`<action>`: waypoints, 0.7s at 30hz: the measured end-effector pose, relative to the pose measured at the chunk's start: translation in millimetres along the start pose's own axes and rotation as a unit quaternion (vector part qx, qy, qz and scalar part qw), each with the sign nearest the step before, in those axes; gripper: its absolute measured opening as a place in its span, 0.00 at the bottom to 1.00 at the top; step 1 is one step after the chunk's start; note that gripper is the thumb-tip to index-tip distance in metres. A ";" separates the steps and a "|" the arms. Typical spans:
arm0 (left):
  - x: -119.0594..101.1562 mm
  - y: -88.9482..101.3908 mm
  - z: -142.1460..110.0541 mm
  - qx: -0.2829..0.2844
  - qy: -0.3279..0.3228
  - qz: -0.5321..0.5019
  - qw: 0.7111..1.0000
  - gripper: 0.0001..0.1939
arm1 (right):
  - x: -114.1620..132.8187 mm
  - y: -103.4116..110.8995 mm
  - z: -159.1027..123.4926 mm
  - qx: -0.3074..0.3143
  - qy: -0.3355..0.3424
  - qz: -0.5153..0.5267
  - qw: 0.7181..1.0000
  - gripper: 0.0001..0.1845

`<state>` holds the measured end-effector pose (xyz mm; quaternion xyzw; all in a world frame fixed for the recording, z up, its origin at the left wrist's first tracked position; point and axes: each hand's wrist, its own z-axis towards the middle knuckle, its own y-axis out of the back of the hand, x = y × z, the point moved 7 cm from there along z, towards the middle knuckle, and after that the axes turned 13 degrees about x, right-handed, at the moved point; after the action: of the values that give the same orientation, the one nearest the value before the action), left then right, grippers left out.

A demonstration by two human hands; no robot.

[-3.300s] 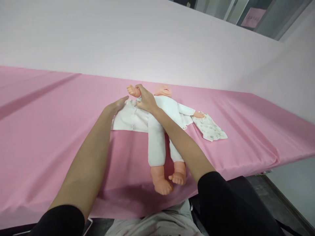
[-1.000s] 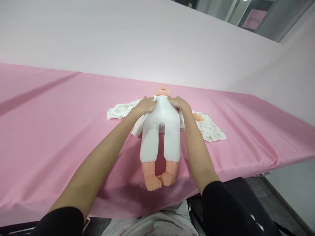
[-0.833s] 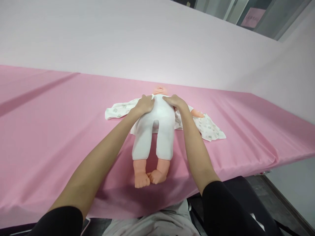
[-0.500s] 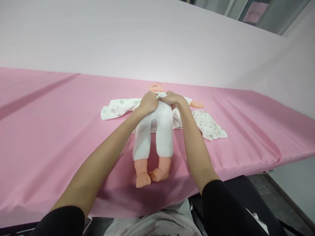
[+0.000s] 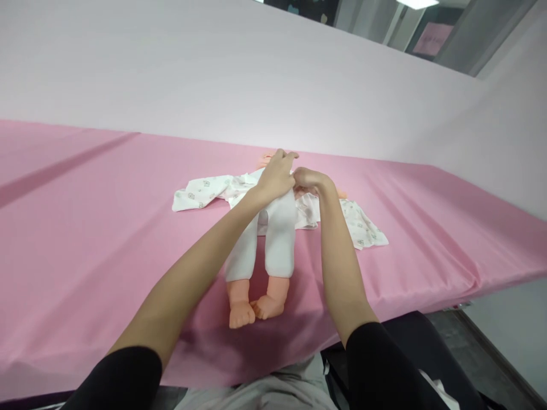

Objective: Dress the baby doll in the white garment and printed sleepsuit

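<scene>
A baby doll (image 5: 279, 239) in white legwear lies on its back, bare feet towards me, on the pink-covered table. Across its chest rests my left hand (image 5: 277, 175), with some fingers stretched out and apart; it hides most of the chest and part of the head. Beside the doll's right-hand side in view, my right hand (image 5: 308, 177) is curled closed at the edge of the white clothing. What its fingertips pinch is mostly hidden. A white printed baby shirt (image 5: 200, 192) is spread open under the doll, one sleeve out to each side.
Pink cloth (image 5: 106, 239) covers the table, with creases at left and right. A pale wall (image 5: 192, 74) rises behind it, with a window (image 5: 384, 23) at the top right. A black seat (image 5: 427, 347) stands below the table's front right edge.
My left hand has shifted right across the doll's chest, and its fingers have spread. My right hand has moved slightly right and down, curling at the doll's side. The view has tilted slightly.
</scene>
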<state>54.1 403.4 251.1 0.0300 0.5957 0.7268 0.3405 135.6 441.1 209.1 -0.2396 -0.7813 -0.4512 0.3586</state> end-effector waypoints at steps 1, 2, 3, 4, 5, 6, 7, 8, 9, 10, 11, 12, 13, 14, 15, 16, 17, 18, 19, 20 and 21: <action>4.8 -8.0 11.5 0.007 -0.003 0.013 1.000 0.30 | -1.4 -2.3 1.3 0.036 0.013 0.011 0.999 0.15; 8.1 -16.8 23.1 0.019 -0.013 0.017 1.000 0.29 | -3.4 -2.2 1.8 0.056 0.022 0.016 0.998 0.17; 9.8 -25.1 33.9 0.030 -0.026 0.020 0.999 0.28 | -5.9 0.2 1.7 0.060 0.027 0.011 0.998 0.18; 10.2 -31.9 43.7 0.037 -0.041 0.023 0.998 0.27 | -8.4 2.8 1.1 0.062 0.031 0.006 0.998 0.18; 10.2 -37.6 52.6 0.046 -0.053 0.026 0.997 0.26 | -10.8 4.9 0.2 0.066 0.035 0.003 0.997 0.17; 10.5 -42.0 60.5 0.055 -0.060 0.028 0.996 0.25 | -13.1 6.5 -0.8 0.072 0.039 0.005 0.997 0.16; 11.7 -45.8 67.8 0.071 -0.062 0.027 0.995 0.24 | -15.3 7.2 -2.0 0.081 0.046 0.013 0.996 0.14; 14.6 -49.4 74.5 0.093 -0.057 0.021 0.994 0.24 | -17.4 7.8 -3.0 0.090 0.053 0.026 0.994 0.13; 18.8 -52.8 80.6 0.120 -0.047 0.008 0.992 0.25 | -19.6 8.2 -3.8 0.098 0.060 0.044 0.992 0.12; 23.7 -56.1 85.8 0.150 -0.035 -0.010 0.988 0.26 | -22.0 8.4 -4.0 0.106 0.068 0.064 0.990 0.12; 28.5 -59.1 89.9 0.180 -0.025 -0.030 0.983 0.27 | -24.6 8.2 -3.6 0.116 0.076 0.084 0.987 0.13; 32.9 -62.0 92.8 0.205 -0.015 -0.049 0.977 0.28 | -27.4 7.7 -2.6 0.125 0.085 0.103 0.983 0.14; 36.3 -64.6 94.6 0.227 -0.008 -0.059 0.972 0.29 | -30.8 7.3 -0.7 0.131 0.092 0.116 0.980 0.15; 38.4 -66.8 95.5 0.241 -0.004 -0.058 0.969 0.29 | -34.8 7.5 1.8 0.131 0.097 0.122 0.979 0.16; 39.1 -68.7 95.7 0.248 -0.002 -0.047 0.968 0.29 | -39.7 8.3 5.1 0.122 0.096 0.117 0.981 0.16; 38.8 -70.8 95.1 0.251 0.001 -0.028 0.968 0.29 | -45.6 9.5 8.8 0.105 0.085 0.102 0.986 0.15; 37.4 -73.0 94.1 0.250 0.003 -0.005 0.968 0.29 | -51.8 10.9 12.7 0.083 0.068 0.075 0.991 0.14; 35.2 -75.3 92.9 0.247 0.005 0.023 0.969 0.30 | -57.9 12.1 16.3 0.060 0.043 0.040 0.996 0.13; 32.6 -77.7 91.6 0.244 0.009 0.053 0.968 0.31 | -63.0 12.9 19.5 0.040 0.016 0.002 0.999 0.12; 30.2 -80.2 90.3 0.242 0.016 0.082 0.967 0.31 | -66.6 13.0 22.2 0.025 -0.007 -0.035 0.999 0.11; 27.9 -82.6 89.2 0.242 0.022 0.109 0.964 0.32 | -68.2 12.3 24.5 0.016 -0.022 -0.066 0.997 0.09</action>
<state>110.7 498.4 193.5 0.1602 0.7541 0.5944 0.2287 178.5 465.0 154.4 -0.1915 -0.8102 -0.4558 0.3148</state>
